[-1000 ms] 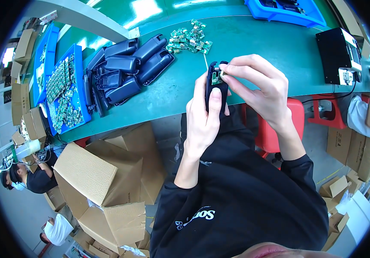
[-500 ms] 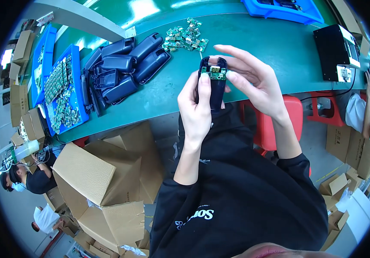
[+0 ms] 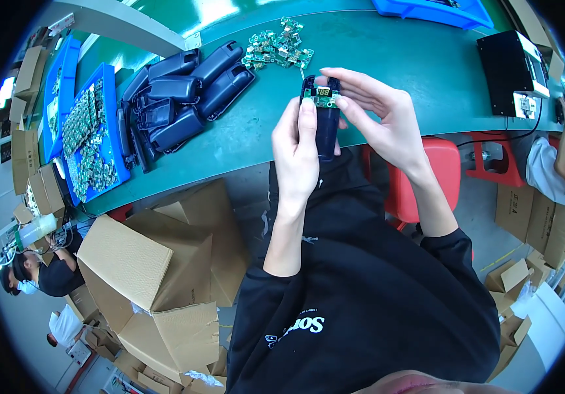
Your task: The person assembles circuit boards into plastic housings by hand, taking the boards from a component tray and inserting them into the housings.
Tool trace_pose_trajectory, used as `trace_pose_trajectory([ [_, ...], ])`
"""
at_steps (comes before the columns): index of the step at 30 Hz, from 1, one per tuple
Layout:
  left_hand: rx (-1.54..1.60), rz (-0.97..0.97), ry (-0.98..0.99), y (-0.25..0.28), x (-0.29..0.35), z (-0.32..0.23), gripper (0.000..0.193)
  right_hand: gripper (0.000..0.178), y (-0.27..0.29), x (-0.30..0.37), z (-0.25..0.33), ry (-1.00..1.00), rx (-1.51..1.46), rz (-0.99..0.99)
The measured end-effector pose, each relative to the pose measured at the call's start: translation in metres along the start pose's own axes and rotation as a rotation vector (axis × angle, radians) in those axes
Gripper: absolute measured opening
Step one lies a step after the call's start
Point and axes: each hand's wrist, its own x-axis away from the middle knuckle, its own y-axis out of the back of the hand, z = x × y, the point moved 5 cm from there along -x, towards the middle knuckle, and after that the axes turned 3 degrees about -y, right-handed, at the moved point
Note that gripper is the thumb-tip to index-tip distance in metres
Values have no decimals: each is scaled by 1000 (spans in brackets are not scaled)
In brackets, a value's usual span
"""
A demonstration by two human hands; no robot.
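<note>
My left hand point(image 3: 294, 154) is wrapped round a dark blue plastic casing point(image 3: 326, 134), held upright over the table's near edge, its thumb pressing on the left side. A small green circuit board point(image 3: 322, 102) with a digit display lies across the casing's upper part. At its right end, the thumb of my right hand point(image 3: 389, 125) touches the board, while its fingers curve behind the casing's top. Beyond my hands lies a loose heap of circuit boards point(image 3: 279, 46). Several dark casings point(image 3: 174, 92) are piled to the left.
Blue bins point(image 3: 125, 157) of circuit boards stand at the table's left. A black and white box-shaped device point(image 3: 509, 75) with a cable sits at right; another blue bin point(image 3: 427, 12) is at the back. Below are an open carton point(image 3: 128, 262) and a red stool point(image 3: 437, 177). Other people work on both sides.
The whole view has shifted slightly, and my hands with the casing appear a little higher. Both hands keep nearly the same grip, with the board still across the casing.
</note>
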Motion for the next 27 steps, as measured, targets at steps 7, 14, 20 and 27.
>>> trace_pose_trajectory([
  [7,-9,-8,-43,-6,-11,23,47,82,3,2,21,351,470,31],
  [14,65,64,17,-13,-17,11,47,105,9,-15,34,411,795,249],
  [20,-1314,-176,-619,63,-45,-41,36,111,54,-68,15,340,887,183],
  [27,-1612,22,-447,112,-58,-47,45,116,69,-136,-24,473,1333,314],
])
